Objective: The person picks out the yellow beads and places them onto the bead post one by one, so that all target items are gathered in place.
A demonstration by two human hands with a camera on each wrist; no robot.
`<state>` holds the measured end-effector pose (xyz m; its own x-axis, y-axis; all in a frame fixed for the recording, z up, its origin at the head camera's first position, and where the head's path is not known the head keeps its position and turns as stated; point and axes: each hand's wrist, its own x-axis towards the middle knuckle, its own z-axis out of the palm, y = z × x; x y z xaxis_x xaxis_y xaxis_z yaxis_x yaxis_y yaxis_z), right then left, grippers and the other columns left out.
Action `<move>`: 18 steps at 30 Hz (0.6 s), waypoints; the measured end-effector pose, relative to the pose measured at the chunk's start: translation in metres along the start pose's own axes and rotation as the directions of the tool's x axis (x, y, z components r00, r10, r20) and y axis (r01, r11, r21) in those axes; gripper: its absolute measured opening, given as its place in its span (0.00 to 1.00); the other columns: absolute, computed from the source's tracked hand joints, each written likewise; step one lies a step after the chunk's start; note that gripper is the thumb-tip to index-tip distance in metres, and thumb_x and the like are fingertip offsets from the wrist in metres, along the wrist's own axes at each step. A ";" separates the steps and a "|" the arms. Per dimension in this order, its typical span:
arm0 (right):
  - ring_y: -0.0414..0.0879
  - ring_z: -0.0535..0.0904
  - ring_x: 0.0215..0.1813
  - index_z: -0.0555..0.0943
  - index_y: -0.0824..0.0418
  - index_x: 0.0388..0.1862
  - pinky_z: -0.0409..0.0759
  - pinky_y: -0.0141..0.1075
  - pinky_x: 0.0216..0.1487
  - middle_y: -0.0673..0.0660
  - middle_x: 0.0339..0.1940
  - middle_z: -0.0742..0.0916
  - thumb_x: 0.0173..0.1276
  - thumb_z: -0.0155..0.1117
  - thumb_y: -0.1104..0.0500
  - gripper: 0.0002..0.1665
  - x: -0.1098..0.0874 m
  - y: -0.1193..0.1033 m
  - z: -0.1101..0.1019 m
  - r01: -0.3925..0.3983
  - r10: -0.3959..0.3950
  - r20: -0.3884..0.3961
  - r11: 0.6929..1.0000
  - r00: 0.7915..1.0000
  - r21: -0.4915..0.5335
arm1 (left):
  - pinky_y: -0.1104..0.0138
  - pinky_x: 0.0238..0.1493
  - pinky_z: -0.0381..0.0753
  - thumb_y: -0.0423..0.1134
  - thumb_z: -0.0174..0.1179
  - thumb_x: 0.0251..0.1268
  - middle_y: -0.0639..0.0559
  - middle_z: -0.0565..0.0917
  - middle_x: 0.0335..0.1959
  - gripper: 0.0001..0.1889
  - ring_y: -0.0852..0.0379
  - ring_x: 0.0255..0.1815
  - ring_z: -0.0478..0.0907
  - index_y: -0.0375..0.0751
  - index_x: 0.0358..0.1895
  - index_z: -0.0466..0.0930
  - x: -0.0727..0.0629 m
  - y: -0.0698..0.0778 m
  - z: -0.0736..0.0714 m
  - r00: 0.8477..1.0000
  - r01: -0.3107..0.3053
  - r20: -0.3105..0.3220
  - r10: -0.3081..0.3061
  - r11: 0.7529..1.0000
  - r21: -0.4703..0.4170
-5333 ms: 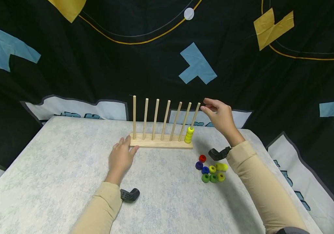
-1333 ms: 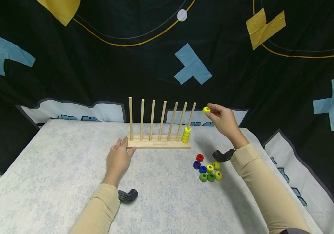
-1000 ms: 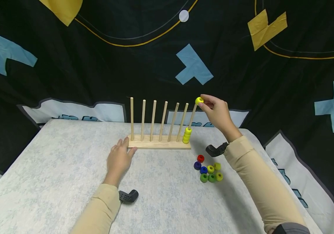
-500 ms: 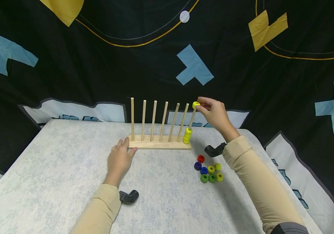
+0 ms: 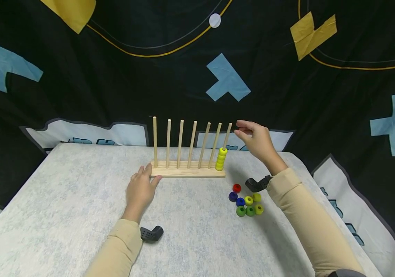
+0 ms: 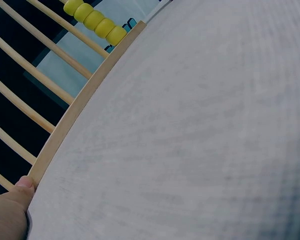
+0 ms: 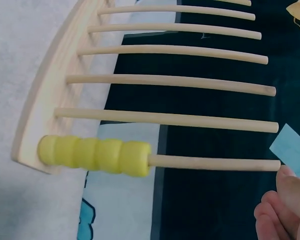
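Observation:
A wooden bead rack [image 5: 188, 171] stands on the table with a row of upright pegs. Its rightmost peg carries a stack of several yellow beads [image 5: 221, 159], seen lying sideways in the right wrist view. My left hand [image 5: 141, 190] holds the rack's left end, its thumb [image 6: 23, 184] against the front edge of the base. Beside the top of the rightmost peg is my right hand [image 5: 257, 141], thumb and index finger parted with nothing between them. In the right wrist view its thumb [image 7: 289, 182] overlaps the peg's tip.
Loose beads lie on the table right of the rack: a red bead [image 5: 237, 188], a purple bead [image 5: 233, 196], a blue bead [image 5: 240, 202], two green beads [image 5: 240, 211] and three yellow beads [image 5: 259, 209]. A black curtain [image 5: 169, 88] hangs behind the table.
The yellow bead pinched in my right hand went onto the rightmost peg and was let go, so that stack is taller. My right hand moved slightly right; the left stayed.

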<state>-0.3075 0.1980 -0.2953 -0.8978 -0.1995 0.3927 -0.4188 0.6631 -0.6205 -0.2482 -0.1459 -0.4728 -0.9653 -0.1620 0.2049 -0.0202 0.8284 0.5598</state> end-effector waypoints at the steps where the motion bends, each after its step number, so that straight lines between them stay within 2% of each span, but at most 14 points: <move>1: 0.49 0.81 0.57 0.77 0.59 0.66 0.81 0.45 0.62 0.58 0.59 0.84 0.73 0.64 0.56 0.24 -0.003 0.002 -0.001 0.000 0.000 0.003 1.000 1.000 -0.004 | 0.33 0.66 0.65 0.55 0.54 0.74 0.30 0.62 0.75 0.37 0.25 0.72 0.62 0.35 0.76 0.59 0.000 0.000 0.001 1.000 0.000 0.000 0.000 1.000 0.000; 10: 0.51 0.80 0.54 0.78 0.60 0.65 0.81 0.49 0.62 0.59 0.58 0.85 0.73 0.63 0.55 0.24 -0.035 0.030 -0.007 0.002 0.000 0.037 0.998 0.999 -0.069 | 0.33 0.66 0.65 0.55 0.54 0.74 0.30 0.62 0.75 0.37 0.25 0.72 0.62 0.36 0.76 0.59 0.001 -0.002 0.003 1.000 0.005 0.000 -0.005 1.000 0.002; 18: 0.52 0.82 0.54 0.78 0.60 0.64 0.80 0.50 0.62 0.61 0.58 0.86 0.72 0.65 0.55 0.24 -0.076 0.064 -0.010 -0.030 0.035 0.068 0.996 0.997 -0.082 | 0.33 0.66 0.65 0.55 0.54 0.74 0.29 0.61 0.75 0.36 0.24 0.71 0.62 0.36 0.76 0.59 0.000 0.000 0.000 1.000 0.002 0.007 -0.003 1.000 0.007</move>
<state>-0.2650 0.2624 -0.3582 -0.9193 -0.2246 0.3232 -0.3792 0.7255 -0.5743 -0.2482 -0.1464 -0.4727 -0.9670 -0.1603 0.1979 -0.0243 0.8315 0.5550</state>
